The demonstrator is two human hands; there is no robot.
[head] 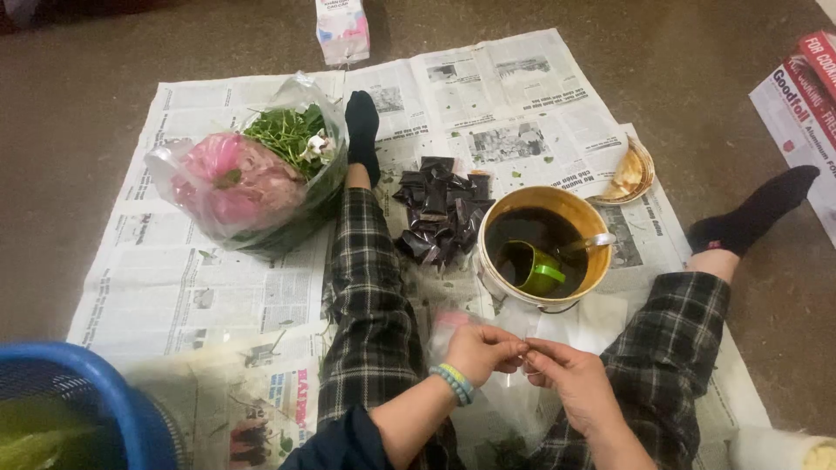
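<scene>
Small clear plastic bag point(475, 326) sat between both hands, low centre, just in front of the pot. Left hand point(481, 350) had its fingers point(509, 346) pinched shut on the bag's edge. Right hand point(570, 376) had its fingers point(533, 350) pinched on the same edge, the tips of both hands touching. Beaded bracelet point(456, 383) was on the left wrist.

Pot point(575, 209) stood just beyond the hands, between the legs, holding dark liquid. Green cup point(529, 266) lay tilted in the liquid, with a metal spoon point(585, 244) resting on the rim beside it.

Pile of dark filled pouches point(440, 216) lay just left of the pot, against the left leg point(370, 296) in plaid trousers. Small dish point(630, 172) sat right of the pot, beyond it.

Large clear bag point(248, 178) with pink flowers and greens sat left of the leg. Blue basket point(83, 409) was at bottom-left. Carton point(342, 30) stood at the top edge. Foil box point(805, 100) lay at far right.

Everything rested on newspaper point(174, 278) spread over the floor point(78, 113).
</scene>
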